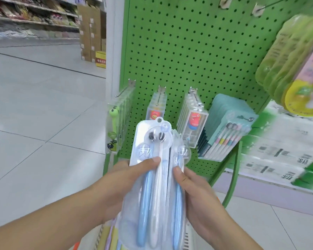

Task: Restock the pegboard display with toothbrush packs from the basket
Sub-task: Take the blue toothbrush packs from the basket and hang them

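Separate one pack (150,170) from the stack before lifting it to the pegboard (188,51): both hands hold clear blister packs of toothbrushes upright, near, in front of the lower row of hooks. The left hand (123,184) grips the front pack from the left side, thumb pressed flat across its face over the blue and white handles, remaining fingers hidden behind. The right hand (195,192) grips a second pack (177,177) at the right edge, thumb on its front; the two packs overlap and touch along a dark seam. Slide them apart sideways rather than prying, since the thin plastic probably flexes and slips. Keep the hang hole (159,120) at the top of the front pack uppermost and unobstructed; it has to pass over a hook tip. The bare hook (125,90), far left in the lower row, appears to carry only a few packs and looks the likeliest target, though matching stock cannot be confirmed. Both forearms reach in from the near edge, converging on the packs, wrists roughly level. The basket (187,237) sits directly below the hands, largely hidden, with more packs visible at its left.
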